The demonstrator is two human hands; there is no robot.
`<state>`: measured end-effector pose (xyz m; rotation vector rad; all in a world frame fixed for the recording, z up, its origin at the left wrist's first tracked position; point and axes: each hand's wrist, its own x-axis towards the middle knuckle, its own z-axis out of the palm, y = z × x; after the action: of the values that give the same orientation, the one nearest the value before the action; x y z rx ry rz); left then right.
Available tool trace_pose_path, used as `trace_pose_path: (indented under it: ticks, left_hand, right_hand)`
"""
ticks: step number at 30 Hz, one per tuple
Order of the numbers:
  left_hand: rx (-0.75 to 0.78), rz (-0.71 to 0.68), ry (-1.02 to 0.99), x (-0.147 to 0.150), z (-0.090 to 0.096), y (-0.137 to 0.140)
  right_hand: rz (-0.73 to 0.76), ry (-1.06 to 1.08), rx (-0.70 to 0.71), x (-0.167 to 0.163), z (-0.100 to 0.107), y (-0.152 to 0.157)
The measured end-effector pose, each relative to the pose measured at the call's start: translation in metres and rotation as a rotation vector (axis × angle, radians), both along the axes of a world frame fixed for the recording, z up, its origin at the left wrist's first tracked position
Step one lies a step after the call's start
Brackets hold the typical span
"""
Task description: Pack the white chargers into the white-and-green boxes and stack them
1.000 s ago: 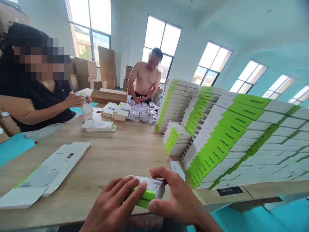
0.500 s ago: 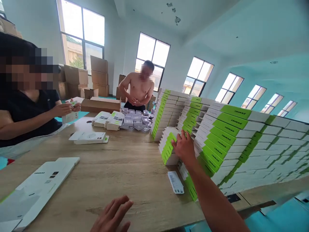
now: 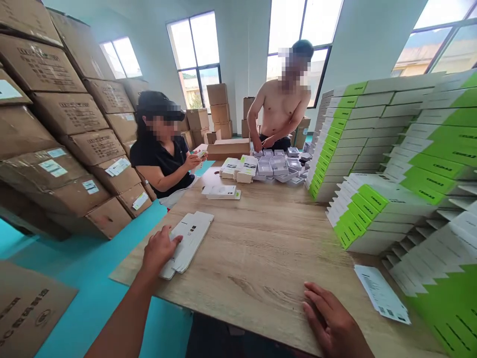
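My left hand is at the near left end of a stack of flattened white boxes, thumb lying on the top and fingers curled around the left edge. Nothing is held in my right hand, whose loosely bent fingers are apart near the table's front edge. To its right lies a small pile of printed white cards. Beyond that hand, a short stack of white-and-green boxes stands beside taller stacks.
Tall box stacks line the right of the wooden table. White trays, box sleeves and a flat box pile lie farther back. Two people work across it. Brown cartons rise at left.
The view has swung left. My right hand has left the short box stack and come down to the table's front. My left hand has moved left onto the flattened boxes.
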<state>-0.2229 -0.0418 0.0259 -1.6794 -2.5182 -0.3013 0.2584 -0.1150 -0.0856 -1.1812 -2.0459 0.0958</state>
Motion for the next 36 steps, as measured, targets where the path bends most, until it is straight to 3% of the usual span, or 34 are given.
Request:
trace_pose_path:
  ticks: [3,5,8,10,12,14,17,20,23,25,27,29,32,34,36]
  left_hand:
    - [0.098,-0.054,-0.007,0.007,0.008,-0.003]
    - [0.170,-0.143,-0.031,0.027,0.014,-0.007]
    - [0.249,-0.482,-0.207,0.067,0.021,-0.012]
    - [0.273,-0.704,-0.370,0.093,0.024,-0.015]
    - [0.272,-0.827,-0.456,0.116,0.023,-0.019]
    - [0.249,-0.913,-0.422,0.135,0.020,-0.025]
    - [0.228,-0.974,-0.259,0.155,0.012,-0.037]
    - [0.265,-1.016,-0.100,0.165,0.008,-0.041]
    - [0.264,-1.087,-0.009,0.169,0.014,-0.039]
    - [0.247,-1.113,-0.052,0.171,0.023,-0.038]
    - [0.186,-1.079,-0.283,0.177,0.033,-0.040]
    - [0.028,-0.973,-0.739,0.188,0.040,-0.044]
    - [-0.133,-0.736,-1.415,0.214,0.037,-0.049]
    - [0.054,-0.577,-1.525,0.233,0.028,-0.048]
    - [0.304,-0.444,-1.444,0.249,0.018,-0.044]
  right_hand:
    - [0.031,0.087,-0.153,-0.009,0.015,0.005]
    - [0.038,0.212,-0.324,-0.025,0.037,0.013]
    - [0.116,0.537,-0.621,-0.056,0.080,0.036]
    - [0.283,0.790,-0.813,-0.073,0.106,0.053]
    - [0.420,1.010,-0.982,-0.083,0.121,0.062]
    - [0.475,1.195,-1.039,-0.087,0.125,0.062]
    - [0.494,1.248,-1.005,-0.081,0.120,0.049]
    - [0.498,1.002,-1.000,-0.066,0.116,0.038]
    - [0.389,0.836,-0.962,-0.052,0.118,0.034]
    - [0.311,0.876,-0.939,-0.050,0.119,0.031]
    - [0.260,1.029,-0.856,-0.055,0.119,0.025]
    - [0.181,1.122,-0.682,-0.066,0.115,0.017]
    - [-0.055,0.950,-0.465,-0.084,0.108,0.007]
    - [-0.197,0.833,-0.412,-0.091,0.104,0.005]
    - [-0.231,0.828,-0.390,-0.091,0.103,0.008]
